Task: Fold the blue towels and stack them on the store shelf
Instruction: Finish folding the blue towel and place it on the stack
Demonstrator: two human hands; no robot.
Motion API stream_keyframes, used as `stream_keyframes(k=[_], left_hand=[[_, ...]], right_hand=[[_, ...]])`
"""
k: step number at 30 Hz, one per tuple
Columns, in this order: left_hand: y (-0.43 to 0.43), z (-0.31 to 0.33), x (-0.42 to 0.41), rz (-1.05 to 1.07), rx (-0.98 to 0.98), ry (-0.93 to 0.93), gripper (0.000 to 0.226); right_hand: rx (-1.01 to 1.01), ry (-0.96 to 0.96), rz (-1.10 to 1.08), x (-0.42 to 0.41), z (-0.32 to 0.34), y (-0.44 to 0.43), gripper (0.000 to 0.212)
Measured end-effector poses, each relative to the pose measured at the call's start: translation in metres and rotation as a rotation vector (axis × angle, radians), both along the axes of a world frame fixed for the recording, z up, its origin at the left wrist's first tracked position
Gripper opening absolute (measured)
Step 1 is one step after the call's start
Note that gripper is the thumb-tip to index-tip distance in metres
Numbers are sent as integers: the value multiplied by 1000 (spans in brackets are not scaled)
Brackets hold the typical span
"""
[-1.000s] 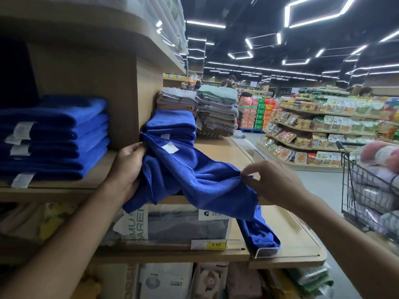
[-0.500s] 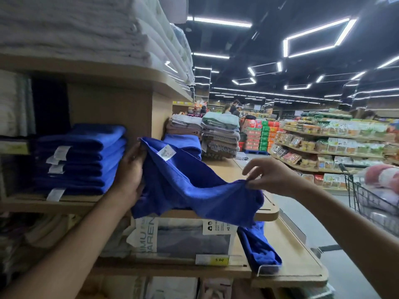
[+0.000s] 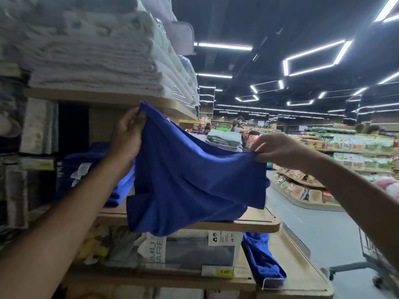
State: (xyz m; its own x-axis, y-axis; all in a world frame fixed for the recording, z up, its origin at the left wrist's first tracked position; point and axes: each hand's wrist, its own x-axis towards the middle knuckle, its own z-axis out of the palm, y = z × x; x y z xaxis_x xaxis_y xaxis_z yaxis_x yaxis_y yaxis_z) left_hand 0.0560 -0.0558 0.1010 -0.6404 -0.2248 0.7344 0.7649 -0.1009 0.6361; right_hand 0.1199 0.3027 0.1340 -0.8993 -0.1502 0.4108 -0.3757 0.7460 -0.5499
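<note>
Towel [image 3: 194,180] held spread in air over the shelf [image 3: 254,224] front edge. Left hand [image 3: 127,134] grips its top-left corner, right hand [image 3: 278,149] pinches top-right corner. Folded blue stack [image 3: 86,169] on shelf, left end.

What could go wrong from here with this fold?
The right hand pinches only a thin corner of the blue towel; it could slip and the cloth drop.
The towel's lower edge hangs bunched against the shelf front, so the fold may come out crooked.
Another loose towel lies at the front lip of the lower shelf and might slide off.
</note>
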Motion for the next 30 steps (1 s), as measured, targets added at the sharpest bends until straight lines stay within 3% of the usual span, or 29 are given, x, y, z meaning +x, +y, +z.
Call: stream_keyframes(k=[5,10,16,19,23,27,30], left_hand=[[-2,11,20,-79,-100,24,29],[-11,16,28,-99,-49,10,23],[-31,10,19,115,-59,39,27],[-37,-3,17,388,-169,116,22],[-38,-37,8,671,-469,181,19],[-38,-60,1,511,-409,151,16],[-35,-59,2,347,-223,67,20]], right_hand=[[-103,61,77,14,14,-5,24],[-296,205,222,19,29,-7,19],[-478,269,264,12,27,6,18],[-359,268,158,3,12,16,20],[63,258,-29,-7,-17,19,5],[109,148,-66,-13,-37,22,20],[-204,-24,37,-12,-35,29,22]])
